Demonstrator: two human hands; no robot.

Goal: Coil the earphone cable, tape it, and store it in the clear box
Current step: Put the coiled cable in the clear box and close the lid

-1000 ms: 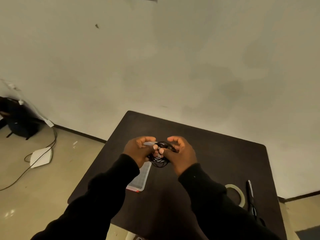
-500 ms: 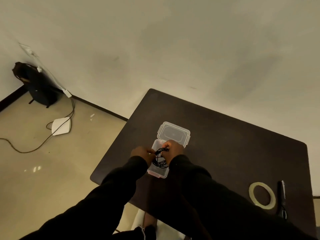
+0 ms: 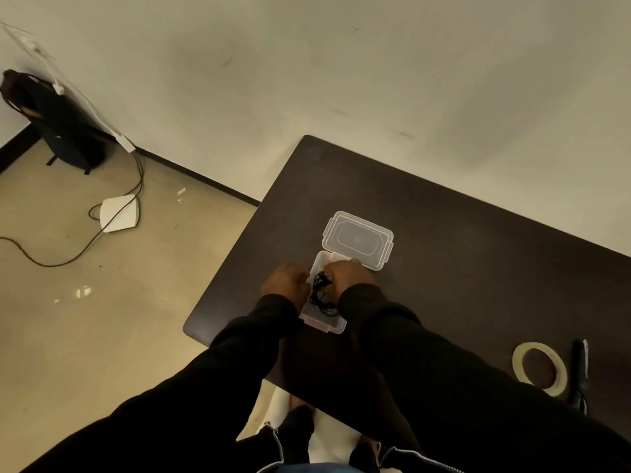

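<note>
A black coiled earphone cable (image 3: 321,295) lies inside the clear box (image 3: 324,323), which stands open near the left edge of the dark table (image 3: 444,233). The box's clear lid (image 3: 358,238) lies flat just behind it. My left hand (image 3: 285,281) is at the box's left side and my right hand (image 3: 346,276) at its right side, both with fingers down on the coil. My fingertips are hidden by the backs of my hands.
A roll of tape (image 3: 539,367) and black scissors (image 3: 579,373) lie at the table's right front. On the floor to the left are a white device (image 3: 119,213) with a dark cord (image 3: 68,257) and a black bag (image 3: 58,128) against the wall.
My hands carried the coil down from in front of me into the open box. The head camera tipped downward, bringing the lid and more floor into view.
</note>
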